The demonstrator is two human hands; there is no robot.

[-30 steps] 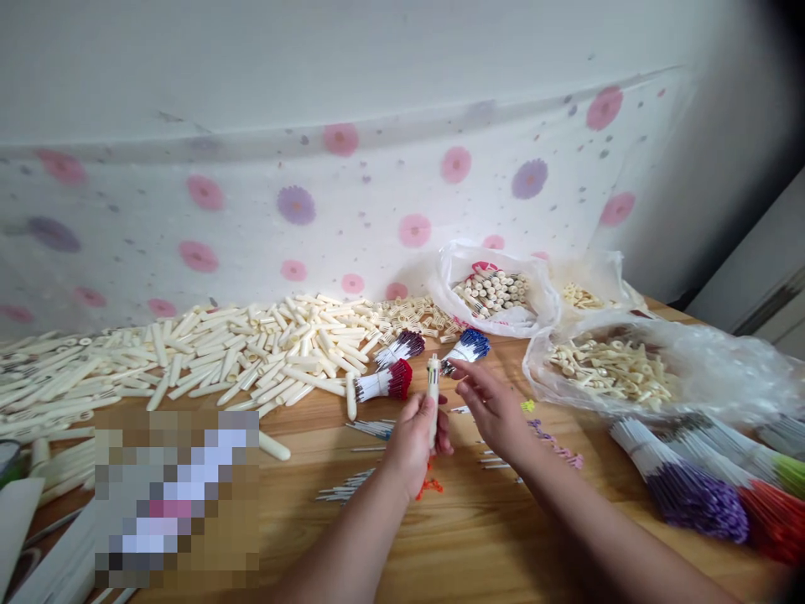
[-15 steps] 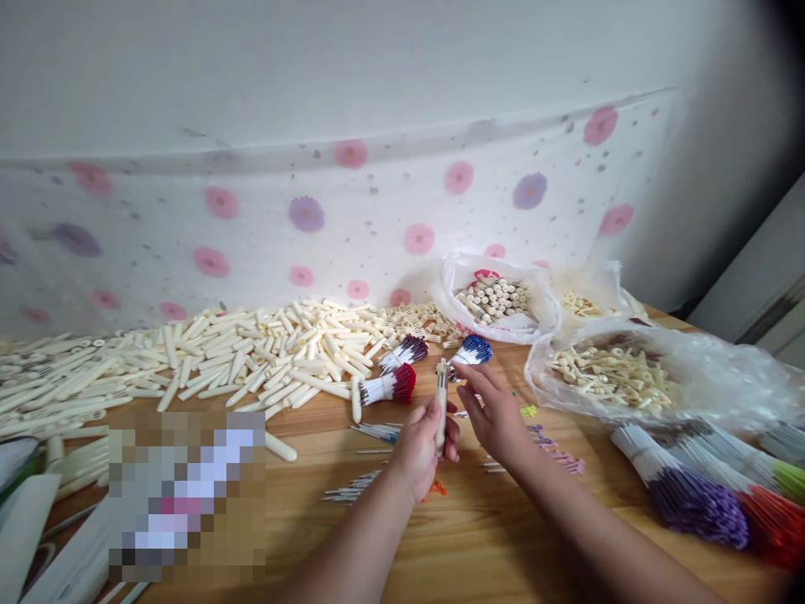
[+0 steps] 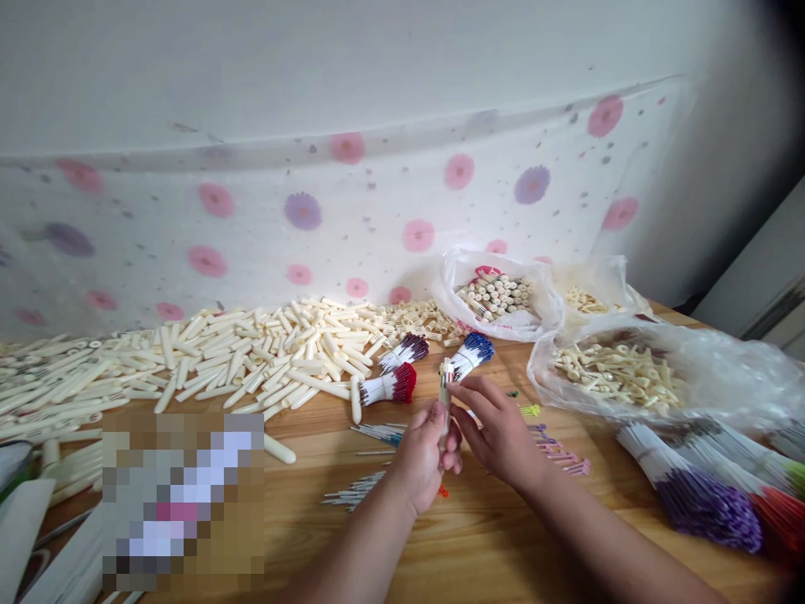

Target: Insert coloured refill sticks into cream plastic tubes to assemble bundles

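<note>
An upright multicolour pen (image 3: 444, 394) with a cream barrel and coloured sliders near its top stands in my left hand (image 3: 420, 457), whose fingers are wrapped round the lower barrel. My right hand (image 3: 500, 432) comes in from the right, its bent fingers closed against the pen's upper side by the sliders. Below and left of the hands lie loose thin refills (image 3: 358, 489), and others with blue parts (image 3: 381, 433). Small orange pieces (image 3: 443, 492) show beneath my left hand. Rows of purple (image 3: 546, 438), pink (image 3: 575, 463) and yellow (image 3: 530, 410) tipped refills lie partly behind my right hand.
A large heap of cream pen barrels (image 3: 251, 356) covers the back left. Tied refill bundles, red (image 3: 396, 384), dark purple (image 3: 408, 351) and blue (image 3: 471, 354), stand behind the pen. Plastic bags (image 3: 723, 377) of cream parts and bigger bundles (image 3: 685, 486) lie right. A blurred patch (image 3: 182, 503) is front left.
My right hand's fingers have come in from beside the pen's top to its upper side, slightly lower. My left hand keeps its hold, and the view has shifted a little.
</note>
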